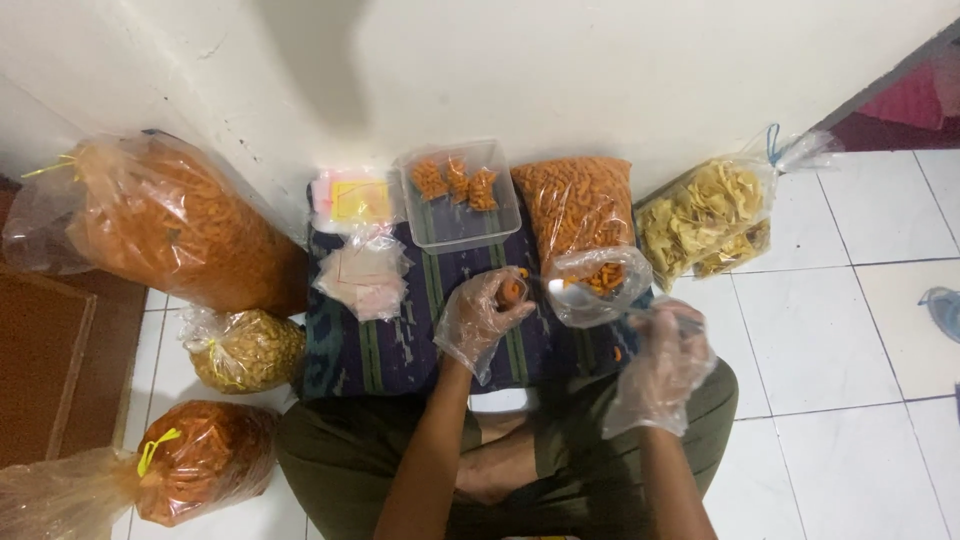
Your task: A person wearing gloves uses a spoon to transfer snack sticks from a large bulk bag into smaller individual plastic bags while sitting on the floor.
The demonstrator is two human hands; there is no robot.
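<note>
Person sat cross-legged on white tile floor [850,330], both hands in loose clear plastic gloves. Left hand [482,315] was curled shut around a small clear packet of orange snack sticks [511,291], held over the dark striped cloth [400,340]. Right hand [665,345] was clamped on a metal spoon [570,290], bowl at the mouth of the open clear bag of orange sticks [585,225], just right of the packet. Farther back: clear rectangular plastic tub [462,195] with filled packets, stack of empty small plastic bags [365,275], tied bag of pale yellow chips [705,220] against the white wall [560,70].
</note>
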